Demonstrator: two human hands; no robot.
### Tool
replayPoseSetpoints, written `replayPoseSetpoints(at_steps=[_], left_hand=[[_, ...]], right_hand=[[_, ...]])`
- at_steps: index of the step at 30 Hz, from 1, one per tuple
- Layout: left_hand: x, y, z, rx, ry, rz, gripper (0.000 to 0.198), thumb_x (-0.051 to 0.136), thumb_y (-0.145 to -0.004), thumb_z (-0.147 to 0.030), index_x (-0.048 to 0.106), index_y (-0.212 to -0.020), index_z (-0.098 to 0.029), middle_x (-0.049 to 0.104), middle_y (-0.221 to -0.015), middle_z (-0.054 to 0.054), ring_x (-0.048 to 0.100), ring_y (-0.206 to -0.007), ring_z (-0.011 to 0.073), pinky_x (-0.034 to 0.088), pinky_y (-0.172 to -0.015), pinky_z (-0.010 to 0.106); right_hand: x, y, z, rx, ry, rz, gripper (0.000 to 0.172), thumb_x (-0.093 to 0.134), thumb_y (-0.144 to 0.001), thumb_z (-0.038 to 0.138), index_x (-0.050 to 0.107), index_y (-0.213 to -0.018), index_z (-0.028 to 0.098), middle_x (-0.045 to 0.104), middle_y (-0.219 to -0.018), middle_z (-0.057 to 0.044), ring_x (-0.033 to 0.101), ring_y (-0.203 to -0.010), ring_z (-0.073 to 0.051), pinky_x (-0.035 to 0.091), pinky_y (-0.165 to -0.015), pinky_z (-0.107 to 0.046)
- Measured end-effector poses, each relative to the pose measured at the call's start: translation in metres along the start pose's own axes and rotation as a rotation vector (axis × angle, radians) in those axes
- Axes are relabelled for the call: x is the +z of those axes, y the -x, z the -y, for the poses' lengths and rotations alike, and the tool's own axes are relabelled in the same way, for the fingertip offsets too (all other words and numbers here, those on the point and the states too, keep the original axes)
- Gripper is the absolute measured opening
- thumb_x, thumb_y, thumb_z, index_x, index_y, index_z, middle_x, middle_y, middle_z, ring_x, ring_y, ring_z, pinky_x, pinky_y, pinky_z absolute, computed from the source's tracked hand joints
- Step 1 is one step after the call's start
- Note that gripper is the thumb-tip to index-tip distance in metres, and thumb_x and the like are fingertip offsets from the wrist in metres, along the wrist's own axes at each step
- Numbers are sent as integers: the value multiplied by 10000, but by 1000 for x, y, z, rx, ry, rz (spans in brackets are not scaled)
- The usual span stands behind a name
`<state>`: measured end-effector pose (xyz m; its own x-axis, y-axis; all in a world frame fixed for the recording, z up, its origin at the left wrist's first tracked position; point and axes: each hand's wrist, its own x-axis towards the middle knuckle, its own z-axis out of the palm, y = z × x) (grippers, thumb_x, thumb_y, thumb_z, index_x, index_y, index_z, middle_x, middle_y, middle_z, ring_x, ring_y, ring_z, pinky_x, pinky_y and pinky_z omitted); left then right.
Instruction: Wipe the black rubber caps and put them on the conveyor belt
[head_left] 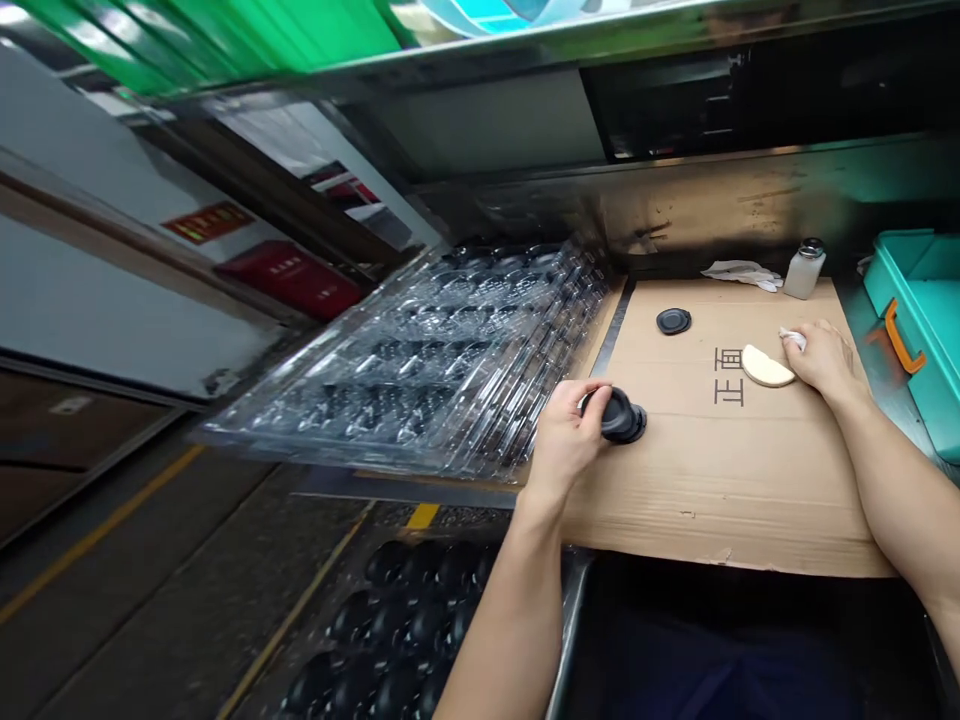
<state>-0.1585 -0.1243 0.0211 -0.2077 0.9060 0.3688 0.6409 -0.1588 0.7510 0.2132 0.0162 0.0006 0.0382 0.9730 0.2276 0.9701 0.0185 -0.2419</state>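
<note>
My left hand (568,437) is closed around a black round part (622,416), holding it just above the cardboard sheet (712,480) near its left edge. My right hand (821,360) rests on the cardboard at the right, fingers curled on a small white cloth (793,339), beside a cream half-round pad (765,367). A second black round part (673,321) lies flat on the cardboard further back.
A stack of clear blister trays (420,370) with black parts sits to the left. Another tray of black parts (390,630) lies lower down. A small capped bottle (804,268) and crumpled white cloth (742,272) stand at the back. A teal bin (919,330) is at right.
</note>
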Motion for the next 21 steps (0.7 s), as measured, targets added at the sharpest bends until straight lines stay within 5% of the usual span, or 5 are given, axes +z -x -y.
replayPoseSetpoints(at_steps=[5,9,14,17,21], left_hand=[[3,-11,38,55,-190,272,345,516,-988,-472,762,-997,-230,709,-992,78,668,-1056,246,520,-1044,395],[6,-8,22,24,-354,333,498,421,-1032,-541,713,-1288,-229,674,-1245,126,666,-1191,289,490,-1103,441],[-9,-1,0,83,-501,537,861,697,-844,-663,463,-1590,-304,385,-1666,125,462,-1476,393,413,-1200,523],[-5,-6,1,176,-452,683,626,633,-902,-537,599,-1474,-285,568,-1515,108,530,-1413,330,391,-1223,474],[1,-23,12,222,-447,721,479,606,-878,-506,709,-1291,-286,675,-1368,89,621,-1296,315,443,-1175,445]], right_hand=[[1,2,2,20,-17,-4,412,476,-1004,424,758,-1184,185,681,-1172,-173,611,-1086,-326,453,-898,-406],[2,2,2,19,-37,-4,394,494,-1000,417,759,-1181,189,683,-1163,-170,609,-1093,-321,450,-903,-404],[4,3,6,20,-32,-4,375,492,-1007,390,751,-1168,171,684,-1205,-182,610,-1126,-326,442,-934,-410],[2,7,10,41,-28,9,354,486,-1007,360,743,-1167,174,689,-1217,-177,612,-1134,-324,438,-939,-408],[1,14,17,49,-40,48,333,468,-1019,332,735,-1172,203,693,-1234,-153,609,-1141,-302,434,-954,-401]])
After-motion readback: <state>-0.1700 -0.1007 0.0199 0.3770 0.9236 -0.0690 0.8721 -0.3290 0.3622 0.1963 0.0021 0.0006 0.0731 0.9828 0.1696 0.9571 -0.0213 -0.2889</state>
